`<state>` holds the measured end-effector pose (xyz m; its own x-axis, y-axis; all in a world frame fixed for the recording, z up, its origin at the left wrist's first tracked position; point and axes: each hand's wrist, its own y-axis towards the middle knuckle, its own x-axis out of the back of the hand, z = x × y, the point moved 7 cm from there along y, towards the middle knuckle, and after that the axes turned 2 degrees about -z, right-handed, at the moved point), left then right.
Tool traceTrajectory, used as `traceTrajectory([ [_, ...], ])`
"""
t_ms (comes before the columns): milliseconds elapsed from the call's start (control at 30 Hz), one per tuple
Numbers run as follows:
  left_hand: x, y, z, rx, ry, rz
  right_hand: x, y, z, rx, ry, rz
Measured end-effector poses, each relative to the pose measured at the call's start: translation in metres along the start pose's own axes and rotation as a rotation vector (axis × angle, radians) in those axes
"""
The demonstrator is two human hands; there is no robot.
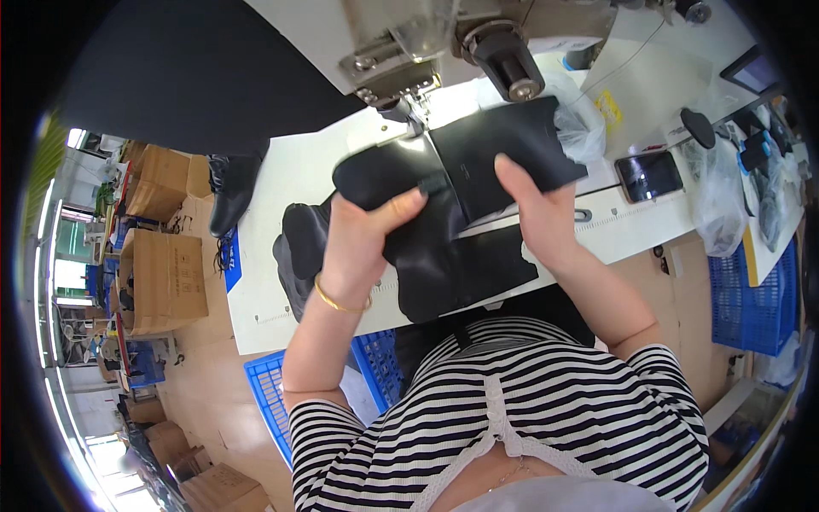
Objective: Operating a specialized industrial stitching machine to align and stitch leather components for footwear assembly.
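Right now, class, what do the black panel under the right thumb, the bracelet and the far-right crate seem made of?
Black panel: perhaps leather or synthetic, from its smooth, soft sheen. Bracelet: probably polished metal; thin, shiny, yellow. Crate: likely moulded plastic, even blue, with openwork sides.

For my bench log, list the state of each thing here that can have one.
Left hand, gripping, thumb on top
Right hand, gripping, thumb on top
Black panels, held in both hands
Sewing machine, running or stopped unclear
Phone, face up, screen dark
Plastic bag at right, crumpled
Bangle, worn on left wrist
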<state>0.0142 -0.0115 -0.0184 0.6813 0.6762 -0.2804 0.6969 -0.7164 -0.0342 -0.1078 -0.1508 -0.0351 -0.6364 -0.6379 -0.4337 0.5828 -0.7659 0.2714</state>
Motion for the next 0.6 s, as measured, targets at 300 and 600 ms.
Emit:
traceTrajectory([
  [300, 0.006, -0.040, 0.062, 0.113, -0.108, -0.046, 0.005, -0.050, -0.032, -0.186, -0.162, 0.237],
  [600, -0.006, -0.050, 0.069, 0.169, -0.233, -0.090, 0.004, -0.062, -0.027, -0.121, -0.241, 0.248],
])
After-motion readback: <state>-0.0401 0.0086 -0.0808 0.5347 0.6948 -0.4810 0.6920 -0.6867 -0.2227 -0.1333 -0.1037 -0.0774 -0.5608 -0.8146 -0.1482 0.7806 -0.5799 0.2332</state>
